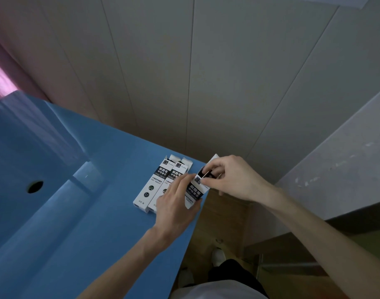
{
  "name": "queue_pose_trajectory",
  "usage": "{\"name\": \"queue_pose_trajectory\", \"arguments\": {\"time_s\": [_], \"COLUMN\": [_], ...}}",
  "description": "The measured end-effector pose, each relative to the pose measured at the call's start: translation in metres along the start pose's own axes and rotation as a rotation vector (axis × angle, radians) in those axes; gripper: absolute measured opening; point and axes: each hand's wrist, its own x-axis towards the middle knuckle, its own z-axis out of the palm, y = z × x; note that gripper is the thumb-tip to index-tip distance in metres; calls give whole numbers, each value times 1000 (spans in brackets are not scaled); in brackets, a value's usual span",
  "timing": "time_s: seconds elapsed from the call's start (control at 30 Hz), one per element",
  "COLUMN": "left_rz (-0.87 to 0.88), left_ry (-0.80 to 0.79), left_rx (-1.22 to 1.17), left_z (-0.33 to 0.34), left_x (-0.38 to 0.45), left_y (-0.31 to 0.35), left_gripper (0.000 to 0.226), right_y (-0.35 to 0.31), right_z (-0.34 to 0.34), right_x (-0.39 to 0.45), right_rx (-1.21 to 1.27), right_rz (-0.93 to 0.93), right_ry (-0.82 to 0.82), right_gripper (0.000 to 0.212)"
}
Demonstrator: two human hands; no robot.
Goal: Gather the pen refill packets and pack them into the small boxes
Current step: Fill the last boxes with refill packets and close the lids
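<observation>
Two long white boxes with black labels lie side by side on the blue table, the left box fully in view and the second box partly under my left hand. Both have open top flaps. My left hand grips a third box at the table's right corner, thumb under its lower end. My right hand pinches something dark at that box's open top, beside its raised white flap. Whether that dark thing is a refill packet is unclear.
The blue table has a round hole at the left and a raised blue fold behind it. Its right edge runs close to the boxes, with floor below. A panelled wall stands behind. My legs and a shoe show below.
</observation>
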Motion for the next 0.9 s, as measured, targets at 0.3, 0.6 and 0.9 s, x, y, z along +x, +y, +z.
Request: {"name": "queue_pose_trajectory", "arguments": {"time_s": [0.3, 0.6, 0.9], "left_rz": [12, 52, 10], "left_ry": [17, 28, 67], "left_rx": [19, 23, -11], "left_z": [1, 0, -1], "left_x": [-1, 1, 3], "left_y": [3, 6, 7], "left_gripper": [75, 68, 70], "right_y": [6, 9, 7], "right_z": [8, 18, 16], "right_x": [-6, -5, -4], "right_rx": [138, 388, 177], "right_rz": [66, 184, 101], "right_ry": [-131, -289, -71], "right_gripper": [25, 34, 25]}}
